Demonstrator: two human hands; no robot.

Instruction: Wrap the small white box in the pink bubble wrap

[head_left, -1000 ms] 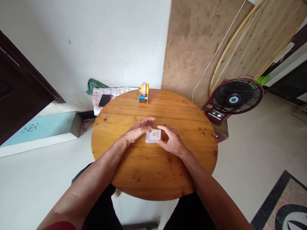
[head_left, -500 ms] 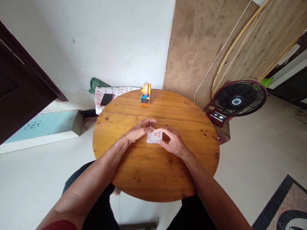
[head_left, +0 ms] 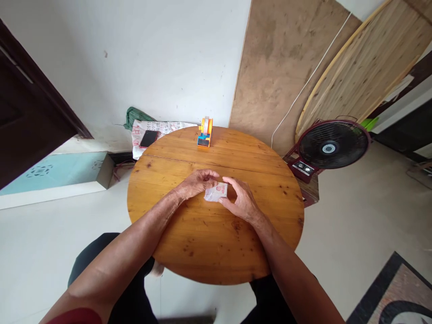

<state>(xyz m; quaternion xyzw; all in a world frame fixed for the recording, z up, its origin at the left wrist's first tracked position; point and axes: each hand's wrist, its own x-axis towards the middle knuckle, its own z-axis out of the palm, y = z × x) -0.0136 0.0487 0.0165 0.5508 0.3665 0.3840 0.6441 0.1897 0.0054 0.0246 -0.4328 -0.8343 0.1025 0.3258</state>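
A small flat packet [head_left: 216, 192], whitish with red print and crinkled clear plastic at its left end, is between my hands above the middle of the round wooden table [head_left: 202, 243]. My left hand [head_left: 199, 183] has its thumb and curled fingers at the packet's upper left edge, pinching it. On the other side, my right hand [head_left: 241, 200] is spread in a C shape. Its thumb touches the packet's lower right corner, while its forefinger stands just off the upper edge.
An orange and blue tape dispenser [head_left: 204, 132] stands at the table's far edge. Beyond the left rim, a dark phone [head_left: 149, 139] lies on a printed white sack [head_left: 137, 146]. To the right is a dark red fan [head_left: 332, 146]; a white wall [head_left: 162, 58] rises behind.
My right forefinger has lifted slightly off the packet's upper edge. The packet has tilted a little, and the whole view has shifted slightly.
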